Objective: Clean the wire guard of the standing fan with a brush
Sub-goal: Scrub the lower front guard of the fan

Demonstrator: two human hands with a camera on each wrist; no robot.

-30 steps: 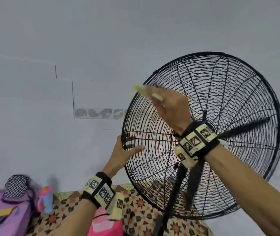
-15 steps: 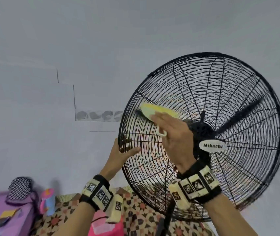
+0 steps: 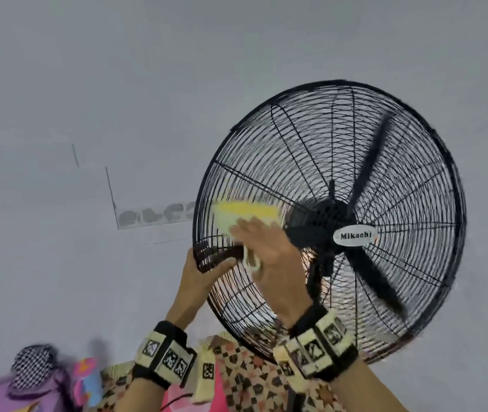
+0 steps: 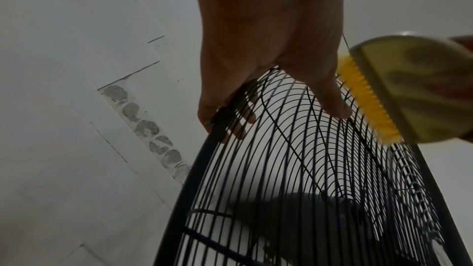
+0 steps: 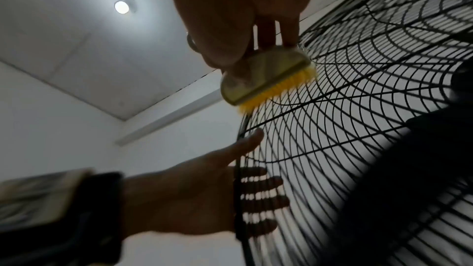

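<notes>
Home bedroom — patterned bedspread [image 3: 254, 379], checkered bag [image 3: 33, 365]

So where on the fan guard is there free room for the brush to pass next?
Free: the guard's upper arc and right side, beyond the Mikachi badge. Crowded: its left edge, where the left hand grips the rim just below the brush in the right hand.

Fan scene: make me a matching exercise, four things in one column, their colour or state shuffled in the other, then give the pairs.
Things:
1. Brush
2. Left hand
3. Badge
4. Guard

States:
A. white oval with lettering, at the fan's hub
B. black wire
C. yellow bristles, held by the right hand against the wires
D. grips the rim at the fan's left edge

Pairs: 1-C, 2-D, 3-A, 4-B
</notes>
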